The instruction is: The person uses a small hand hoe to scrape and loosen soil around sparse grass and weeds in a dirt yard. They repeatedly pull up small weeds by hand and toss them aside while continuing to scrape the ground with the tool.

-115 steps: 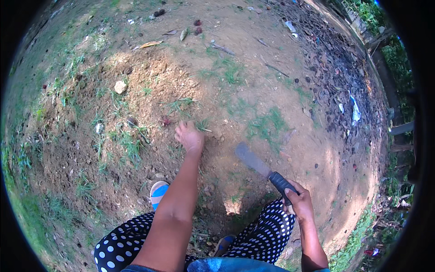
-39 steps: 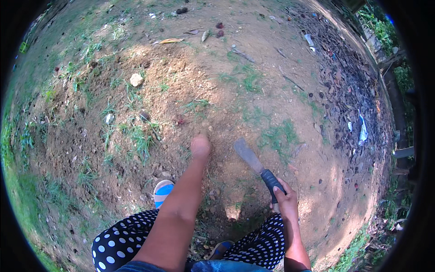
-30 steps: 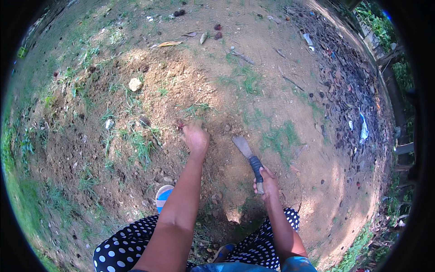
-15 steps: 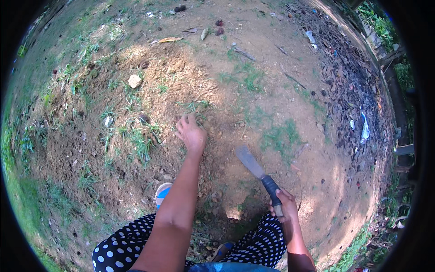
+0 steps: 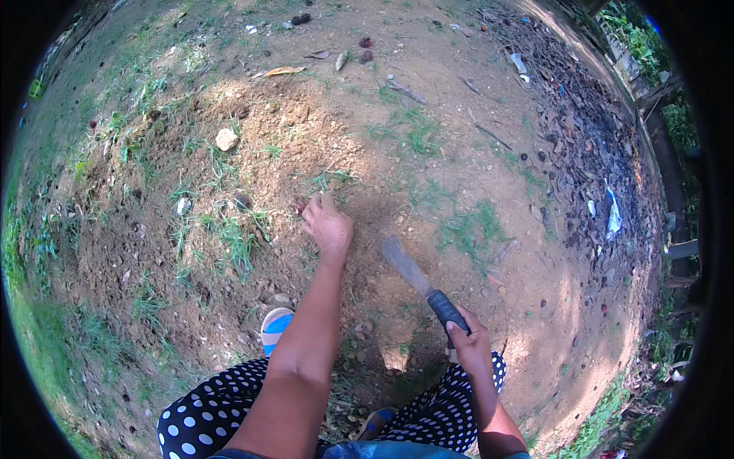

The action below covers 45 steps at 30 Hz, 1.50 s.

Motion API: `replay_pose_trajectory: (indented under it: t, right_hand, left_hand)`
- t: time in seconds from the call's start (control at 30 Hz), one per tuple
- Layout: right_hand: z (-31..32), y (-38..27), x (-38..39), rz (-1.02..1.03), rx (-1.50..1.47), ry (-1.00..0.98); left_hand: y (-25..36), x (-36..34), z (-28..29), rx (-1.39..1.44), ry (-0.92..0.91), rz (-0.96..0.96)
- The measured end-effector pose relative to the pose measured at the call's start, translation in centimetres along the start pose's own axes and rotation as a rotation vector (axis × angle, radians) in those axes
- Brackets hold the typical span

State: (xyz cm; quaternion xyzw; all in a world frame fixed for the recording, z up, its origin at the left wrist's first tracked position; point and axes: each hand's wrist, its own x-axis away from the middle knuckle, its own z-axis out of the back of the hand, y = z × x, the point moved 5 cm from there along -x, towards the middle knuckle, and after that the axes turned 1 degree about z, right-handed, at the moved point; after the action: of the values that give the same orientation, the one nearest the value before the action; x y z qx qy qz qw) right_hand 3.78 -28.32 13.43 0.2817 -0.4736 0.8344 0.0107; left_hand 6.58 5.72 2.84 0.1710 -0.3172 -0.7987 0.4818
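My left hand (image 5: 329,226) reaches down to the loose soil at the middle, its fingers bent and apart. A small dark reddish clump (image 5: 300,208) lies right beside the fingertips; whether they touch it I cannot tell. Just beyond is a tuft of pulled-looking grass (image 5: 329,179). In my right hand (image 5: 472,344) is a broad-bladed knife with a black wrapped handle (image 5: 445,310). Its worn grey blade (image 5: 405,266) points up and to the left, over bare brown ground, a short way from my left hand.
Turned soil with grass clumps (image 5: 237,249) and a pale stone (image 5: 226,139) spreads at left. Dry leaves and white litter (image 5: 614,214) line the right side. Twigs (image 5: 407,93) lie farther out. My sandalled foot (image 5: 276,329) stands left of my forearm.
My right hand has brought the knife slightly up and to the left, nearer my left hand. My left hand has shifted a little right, its fingers bent more toward the soil.
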Motion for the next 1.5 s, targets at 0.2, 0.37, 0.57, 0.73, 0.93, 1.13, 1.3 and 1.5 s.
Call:
replay_pose_trajectory:
  t: [0.2,0.37,0.57,0.73,0.93,1.13,1.3,1.5]
  right_hand:
    - [1.4,3.5,-0.6,-0.271,-0.478,0.046]
    - [-6.4,2.7,-6.9,0.132,-0.111,0.223]
    - [-3.0,0.7,-4.5,-0.049,-0.216,0.033]
    - [3.0,0.9,3.6,-0.215,-0.577,0.103]
    - [-0.3,2.2,-8.6,-0.218,-0.436,0.134]
    - [-2.9,-1.1,-5.8,0.161,0.215,0.268]
    - [1.8,-2.9,1.1,-0.034,-0.051,0.179]
    - [5.3,-3.0,-0.7,0.106,0.252,0.296]
  left_hand:
    - [0.1,-0.6,0.5,-0.003,-0.077,0.016]
    - [2.0,-0.9,-2.4,0.094,-0.236,-0.13]
    - [4.3,-0.2,-6.7,0.07,-0.456,-0.335]
    - [4.3,1.3,-10.3,-0.066,-0.638,-0.33]
    - [6.8,3.8,-10.5,-0.376,-0.712,-0.363]
    - [6.0,1.0,-8.8,-0.284,-0.686,-0.237]
    - [4.4,-0.5,-10.9,-0.211,-0.699,-0.269]
    - [5.3,1.3,-9.3,-0.166,-0.614,-0.306]
